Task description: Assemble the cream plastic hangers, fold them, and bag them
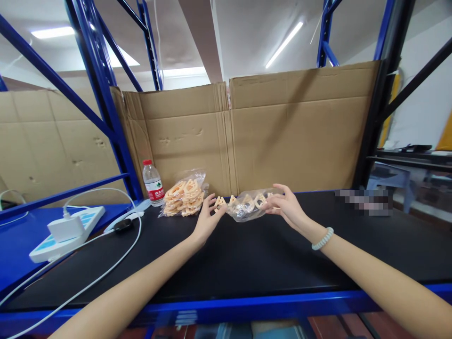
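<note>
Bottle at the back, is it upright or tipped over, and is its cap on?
Upright and capped: the bottle stands on its base, with the red cap on top.

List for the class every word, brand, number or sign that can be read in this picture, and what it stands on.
Clearly readable: none.
Bottle: white characters on its red label, too small and blurred to quote with certainty.
Blue front beam: a pale mark, too blurred to tell whether it is writing.
Power strip and smaller clear bag: no readable text shows.
</note>
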Available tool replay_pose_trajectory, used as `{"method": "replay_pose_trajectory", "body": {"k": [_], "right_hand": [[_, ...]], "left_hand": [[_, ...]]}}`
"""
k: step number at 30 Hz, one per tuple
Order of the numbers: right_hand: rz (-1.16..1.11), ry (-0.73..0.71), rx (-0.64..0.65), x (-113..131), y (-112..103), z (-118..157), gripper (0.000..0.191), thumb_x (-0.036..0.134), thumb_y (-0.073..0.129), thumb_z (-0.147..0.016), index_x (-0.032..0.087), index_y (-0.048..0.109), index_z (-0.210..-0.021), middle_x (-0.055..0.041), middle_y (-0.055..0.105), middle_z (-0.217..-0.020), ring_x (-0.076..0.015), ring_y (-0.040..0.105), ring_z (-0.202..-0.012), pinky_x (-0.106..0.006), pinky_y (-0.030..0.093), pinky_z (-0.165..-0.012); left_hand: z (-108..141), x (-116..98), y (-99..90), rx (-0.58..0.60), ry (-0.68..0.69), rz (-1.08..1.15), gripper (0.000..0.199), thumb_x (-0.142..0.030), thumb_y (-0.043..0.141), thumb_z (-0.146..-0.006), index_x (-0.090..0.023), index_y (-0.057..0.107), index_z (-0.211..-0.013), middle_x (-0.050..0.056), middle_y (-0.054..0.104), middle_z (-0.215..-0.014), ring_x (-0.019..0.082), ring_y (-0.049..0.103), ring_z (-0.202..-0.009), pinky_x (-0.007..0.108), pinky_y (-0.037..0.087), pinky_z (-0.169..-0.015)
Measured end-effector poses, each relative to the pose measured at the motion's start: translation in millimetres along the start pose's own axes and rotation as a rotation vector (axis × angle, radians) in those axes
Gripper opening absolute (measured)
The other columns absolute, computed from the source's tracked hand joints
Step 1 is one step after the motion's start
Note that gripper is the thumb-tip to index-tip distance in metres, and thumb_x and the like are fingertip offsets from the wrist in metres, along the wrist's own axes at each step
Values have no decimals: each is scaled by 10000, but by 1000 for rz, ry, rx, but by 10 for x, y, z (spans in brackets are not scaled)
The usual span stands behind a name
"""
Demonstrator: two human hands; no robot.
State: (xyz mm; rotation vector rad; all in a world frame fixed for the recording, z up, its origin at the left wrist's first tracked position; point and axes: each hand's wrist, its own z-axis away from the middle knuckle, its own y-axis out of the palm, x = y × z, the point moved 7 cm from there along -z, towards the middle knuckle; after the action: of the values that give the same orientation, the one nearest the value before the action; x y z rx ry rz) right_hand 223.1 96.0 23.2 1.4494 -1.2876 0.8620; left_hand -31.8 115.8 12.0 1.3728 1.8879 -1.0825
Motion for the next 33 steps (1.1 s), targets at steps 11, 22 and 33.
{"method": "replay_pose_trajectory", "body": {"k": [11, 22, 33], "right_hand": [[938, -550, 114, 440, -57, -31, 339, 372, 421, -903, 178, 654, -750, -16, 615, -596, -160, 574, -565, -274, 426, -565], [1180, -381, 904, -217, 252, 199, 536, 419, 712, -732, 195, 615, -1210, -98, 639, -1122, -248, 618, -957, -360, 492, -833], [1013, -680, 645, -37, 520, 213, 315, 155, 409, -921, 166, 639, -1136, -91, 667, -1128, -211, 598, -1057, -406, 450, -953]], "left_hand": [[214, -296, 294, 296, 393, -645, 322, -341, 507, -869, -163, 571, -1130, 121, 646, -1142, 270, 576, -1102, 457, 444, -958], [479, -54, 405, 785, 369, -826, 723, -522, 515, -847, -259, 256, -1469, 165, 281, -1507, 339, 258, -1394, 579, 359, -991], [381, -472, 387, 482, 428, -561, 445, -344, 449, -911, -192, 480, -1329, 121, 553, -1336, 234, 523, -1229, 416, 426, -1018]]}}
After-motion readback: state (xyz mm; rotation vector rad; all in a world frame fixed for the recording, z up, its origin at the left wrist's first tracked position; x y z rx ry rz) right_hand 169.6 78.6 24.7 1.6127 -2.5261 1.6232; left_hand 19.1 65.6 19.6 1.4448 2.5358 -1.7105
